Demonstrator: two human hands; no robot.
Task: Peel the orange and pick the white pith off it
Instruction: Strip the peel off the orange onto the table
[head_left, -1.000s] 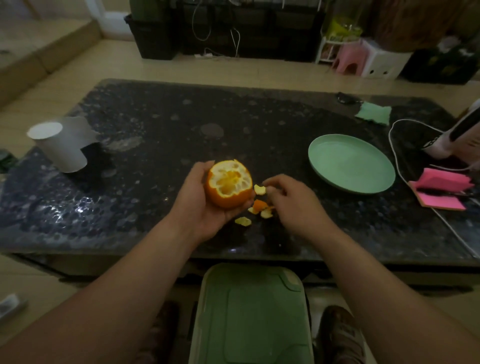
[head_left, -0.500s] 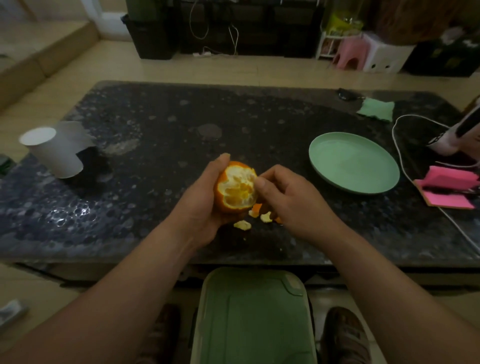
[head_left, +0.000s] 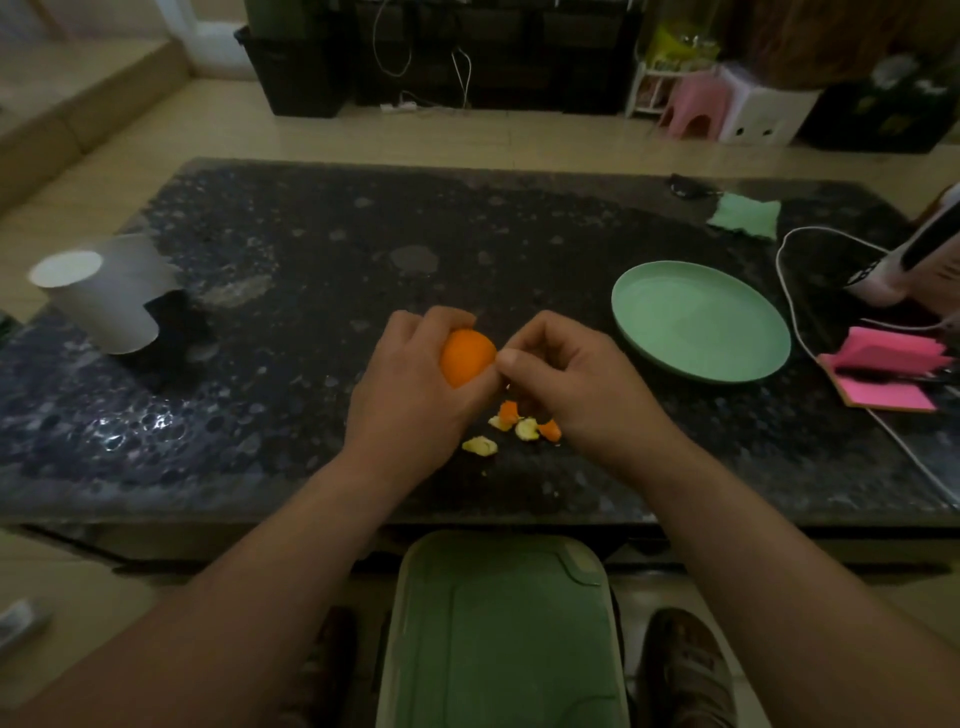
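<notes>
Over table (head_left: 311, 312), left hand (head_left: 410, 384) grips orange (head_left: 466, 358), right hand (head_left: 571, 379) seemingly pinching.

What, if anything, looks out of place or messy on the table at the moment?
Torn peel scraps lie loose on the dark table, just below the held orange, while the green plate to their right holds none.

orange (head_left: 467, 358): only its rind side shows, the rest sits behind the left hand (head_left: 410, 395) | right hand (head_left: 576, 384): fingertips curled out of sight at the grip, pinch unclear | peel scraps (head_left: 527, 428) just below grip: partly under right hand | white device (head_left: 914, 260) far right of grip: cut by frame edge
</notes>
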